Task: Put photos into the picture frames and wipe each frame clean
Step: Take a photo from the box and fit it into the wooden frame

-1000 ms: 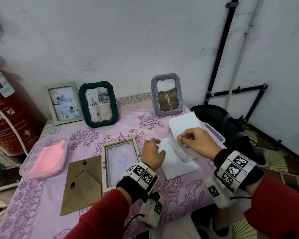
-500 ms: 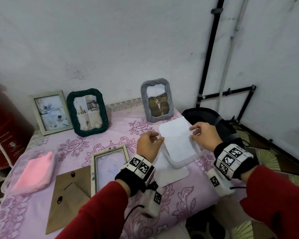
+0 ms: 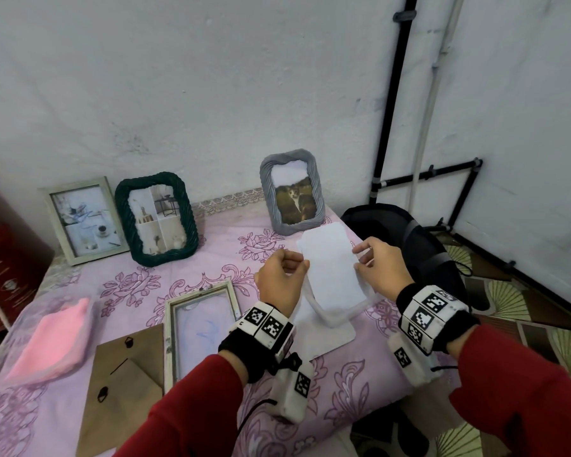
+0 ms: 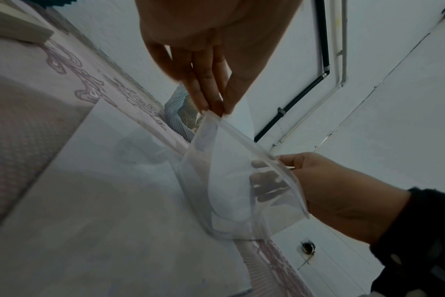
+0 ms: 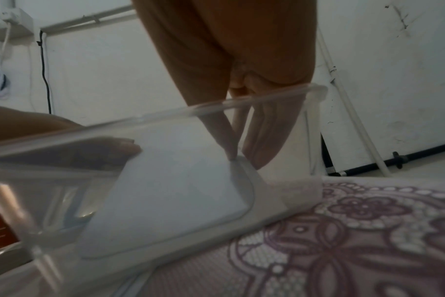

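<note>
A photo is being drawn out of a clear zip bag [image 3: 337, 311], held just right of the open frame [image 3: 201, 328] (glass bare). The bag's mouth is pinched by the left hand [image 3: 279, 285]; the photo [image 3: 332, 262] is pinched by the right hand [image 3: 381, 267]. Next, it needs freeing completely and laying squarely into that frame.

Head overhead; wrists close, upward-facing.

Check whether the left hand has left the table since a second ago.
Yes. The left hand rose off the cloth beside the flat frame and now pinches the clear bag.
</note>
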